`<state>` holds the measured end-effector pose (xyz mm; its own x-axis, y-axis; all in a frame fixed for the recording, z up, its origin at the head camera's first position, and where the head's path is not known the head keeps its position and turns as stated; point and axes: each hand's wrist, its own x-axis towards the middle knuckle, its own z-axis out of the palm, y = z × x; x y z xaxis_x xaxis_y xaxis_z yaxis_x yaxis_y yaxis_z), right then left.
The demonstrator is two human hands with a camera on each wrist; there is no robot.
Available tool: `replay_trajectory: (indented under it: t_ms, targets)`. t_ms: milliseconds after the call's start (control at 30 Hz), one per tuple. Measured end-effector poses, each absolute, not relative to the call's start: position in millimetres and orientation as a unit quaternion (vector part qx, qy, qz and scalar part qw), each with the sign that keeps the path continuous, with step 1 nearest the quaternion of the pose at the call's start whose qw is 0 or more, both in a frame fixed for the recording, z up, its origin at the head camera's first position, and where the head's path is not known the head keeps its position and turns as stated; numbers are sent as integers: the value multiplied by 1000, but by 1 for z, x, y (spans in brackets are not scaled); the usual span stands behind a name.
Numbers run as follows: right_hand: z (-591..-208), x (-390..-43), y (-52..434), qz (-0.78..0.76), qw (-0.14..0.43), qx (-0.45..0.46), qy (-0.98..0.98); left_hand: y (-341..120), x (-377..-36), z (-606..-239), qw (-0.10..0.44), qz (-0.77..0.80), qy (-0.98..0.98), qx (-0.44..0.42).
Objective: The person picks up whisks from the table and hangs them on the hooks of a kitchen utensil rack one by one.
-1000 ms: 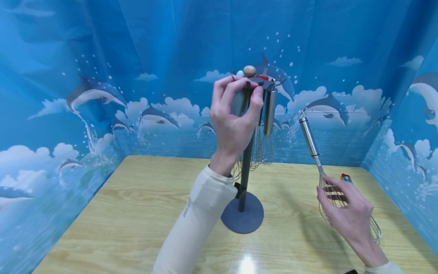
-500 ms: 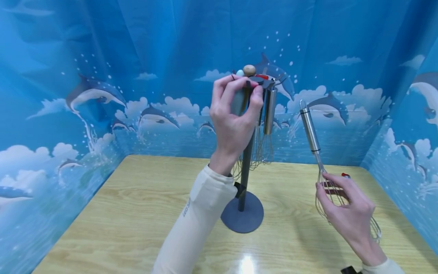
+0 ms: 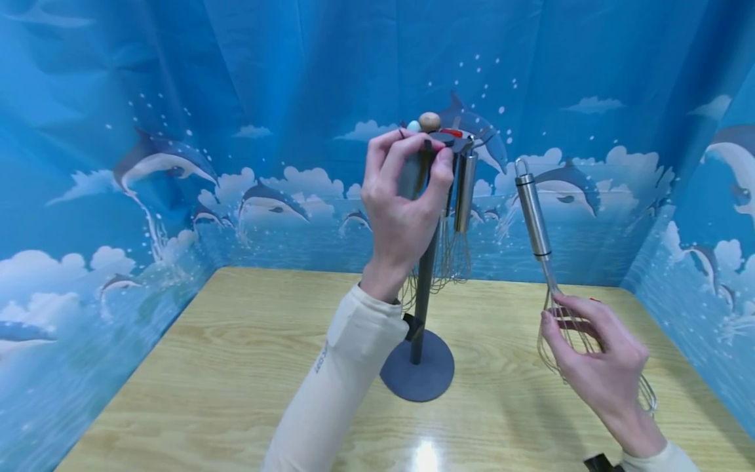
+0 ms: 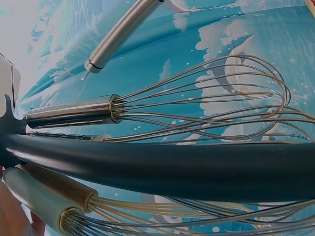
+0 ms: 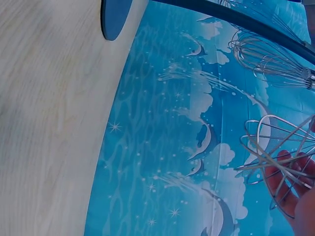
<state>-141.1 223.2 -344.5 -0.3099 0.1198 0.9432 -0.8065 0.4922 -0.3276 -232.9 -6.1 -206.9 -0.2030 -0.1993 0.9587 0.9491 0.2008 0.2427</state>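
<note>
My left hand pinches the top of a dark whisk stand, near its hooks. Hanging whisks surround the post: a steel-handled whisk on one side, a pale green-handled whisk and a wooden-handled one on the other. To the right, my right hand holds a steel whisk by its wires, handle upward and leaning slightly left, apart from the stand. The fingers also show among its wire loops in the right wrist view.
The stand's round base sits on a wood-grain table. Wire loops of another whisk show behind my right hand, mostly hidden. A blue dolphin-print curtain encloses the table's back and sides.
The whisk in my right hand has risen and its handle stands a little more upright. My right hand has shifted slightly, covering more of the whisk behind. My left hand stays put.
</note>
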Motion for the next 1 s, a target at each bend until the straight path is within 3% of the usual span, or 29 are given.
replay_trajectory:
  t_ms: [333,767,900,1000]
  targets:
    - [-338,-143,217,495,513,302,-633,-7,-234,-206,537,-532,-564,-332]
    - [-341,-151,222,559,437,236,-664,-8,-233,-205,532,-536,-565,-333]
    - [-339,-147,222,489,401,194,-750,-8,-233,-205,531,-537,-565,-334]
    - [-336,-142,223,470,324,156,-806,-9,-232,-206,528,-536,-569,-332]
